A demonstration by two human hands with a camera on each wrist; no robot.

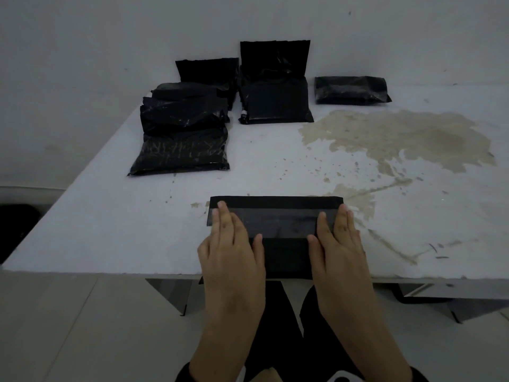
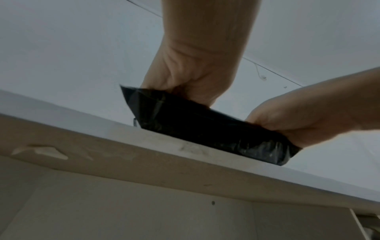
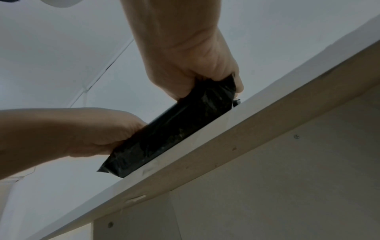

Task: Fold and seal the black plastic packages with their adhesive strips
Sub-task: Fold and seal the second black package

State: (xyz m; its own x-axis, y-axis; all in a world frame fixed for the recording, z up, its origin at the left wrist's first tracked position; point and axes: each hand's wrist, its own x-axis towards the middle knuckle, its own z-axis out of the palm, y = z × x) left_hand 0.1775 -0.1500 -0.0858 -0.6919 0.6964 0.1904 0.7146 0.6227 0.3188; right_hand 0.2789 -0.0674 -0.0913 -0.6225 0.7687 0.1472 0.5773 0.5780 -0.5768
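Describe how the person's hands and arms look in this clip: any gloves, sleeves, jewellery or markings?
Both the left hand and the right hand are bare: no gloves, rings or visible markings. The forearms are uncovered down to the bottom of the head view, where dark sleeve edges appear. No wrist straps show in any view. The fingers have short, plain nails.
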